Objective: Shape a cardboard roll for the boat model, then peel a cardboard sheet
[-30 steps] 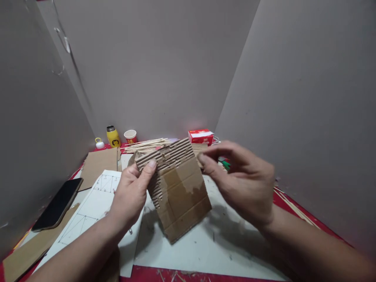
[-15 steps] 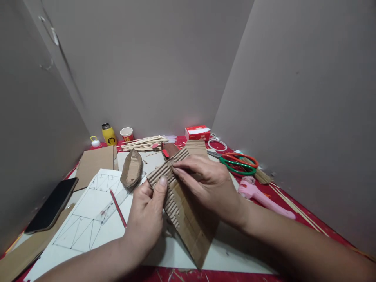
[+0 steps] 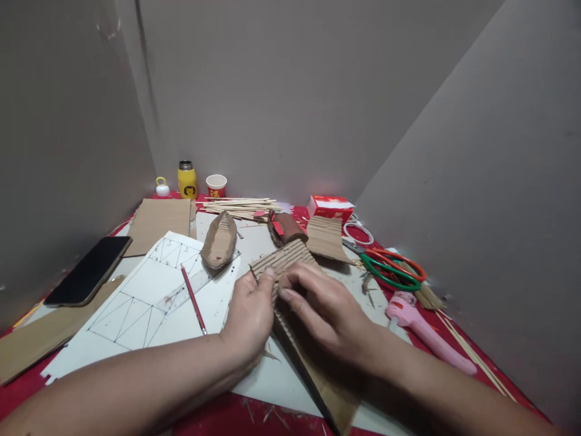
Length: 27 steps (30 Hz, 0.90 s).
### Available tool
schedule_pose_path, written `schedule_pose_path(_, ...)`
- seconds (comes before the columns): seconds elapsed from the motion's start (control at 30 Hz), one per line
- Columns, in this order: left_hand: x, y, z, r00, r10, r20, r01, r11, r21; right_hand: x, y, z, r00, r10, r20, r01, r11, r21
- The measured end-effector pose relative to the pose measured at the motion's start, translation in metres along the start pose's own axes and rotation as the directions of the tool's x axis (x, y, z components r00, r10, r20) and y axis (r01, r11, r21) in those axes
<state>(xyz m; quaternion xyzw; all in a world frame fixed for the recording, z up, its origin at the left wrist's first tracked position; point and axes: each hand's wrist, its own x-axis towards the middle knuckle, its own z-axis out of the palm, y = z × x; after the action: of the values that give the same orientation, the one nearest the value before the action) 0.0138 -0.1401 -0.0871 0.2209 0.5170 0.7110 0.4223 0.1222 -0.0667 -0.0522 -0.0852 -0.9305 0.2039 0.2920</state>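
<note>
A strip of corrugated cardboard (image 3: pixel 285 257) with its ridges bared at the top slants between my hands. My left hand (image 3: pixel 252 312) grips its left edge, thumb on the ridged face and fingers behind. My right hand (image 3: pixel 324 306) is closed at the same face, thumb and forefinger pinched together; whether a scrap of paper is between them is hidden. Smooth brown paper covers the lower part of the piece. Beyond my left hand lies a small cardboard boat (image 3: pixel 219 240). A red pencil (image 3: pixel 193 301) and a clear ruler (image 3: pixel 181 293) rest on a paper with drawn triangles (image 3: pixel 131 321).
At right are scissors (image 3: pixel 394 269) with orange and green handles and a pink glue gun (image 3: pixel 431 333). Farther back stand a yellow bottle (image 3: pixel 187 181), a paper cup (image 3: pixel 216 184), wooden sticks (image 3: pixel 240 208) and a red box (image 3: pixel 331 208). A phone (image 3: pixel 88 270) lies left.
The view has shifted, and the cardboard strip sits lower and to the right in it. My right hand has moved down the ridged face, its fingers more curled. The left hand keeps its hold.
</note>
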Motion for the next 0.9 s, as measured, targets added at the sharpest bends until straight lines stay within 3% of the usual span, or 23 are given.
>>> schedule_pose_path(0.1, 0.000, -0.007, 0.000, 0.991, -0.131, 0.012, 0.132, 0.988, -0.086, 0.005, 0.002, -0.018, 0.976, 0.051, -0.213, -0.045, 0.998, 0.035)
schedule_pose_path(0.17, -0.002, -0.013, 0.000, 0.975, -0.221, 0.034, 0.223, 0.972, -0.072, 0.012, 0.019, -0.027, 0.911, 0.143, -0.388, -0.165, 0.986, -0.022)
schedule_pose_path(0.2, -0.003, -0.015, 0.000, 0.964, -0.262, 0.036, 0.264, 0.963, -0.046, 0.016, 0.032, -0.030, 0.886, 0.213, -0.412, -0.253, 0.967, -0.044)
schedule_pose_path(0.27, -0.004, -0.020, -0.001, 0.944, -0.327, 0.034, 0.327, 0.945, 0.009, 0.026, 0.060, -0.030, 0.873, 0.322, -0.367, -0.381, 0.919, -0.099)
schedule_pose_path(0.33, -0.004, -0.023, -0.002, 0.932, -0.359, 0.048, 0.357, 0.933, 0.038, 0.036, 0.084, -0.024, 0.887, 0.410, -0.211, -0.452, 0.864, -0.220)
schedule_pose_path(0.43, -0.002, -0.027, -0.003, 0.931, -0.358, 0.074, 0.355, 0.933, 0.055, 0.050, 0.106, -0.012, 0.856, 0.515, -0.047, -0.494, 0.786, -0.371)
schedule_pose_path(0.5, -0.001, -0.029, -0.004, 0.933, -0.351, 0.075, 0.346, 0.936, 0.069, 0.056, 0.112, -0.005, 0.833, 0.553, -0.002, -0.495, 0.743, -0.451)
schedule_pose_path(0.7, -0.002, -0.034, -0.004, 0.944, -0.308, 0.122, 0.306, 0.951, 0.030, 0.064, 0.125, 0.006, 0.822, 0.570, -0.016, -0.501, 0.709, -0.497)
schedule_pose_path(0.9, -0.003, -0.034, -0.004, 0.942, -0.314, 0.114, 0.321, 0.946, -0.047, 0.059, 0.142, -0.005, 0.777, 0.623, -0.089, -0.627, 0.753, -0.199)
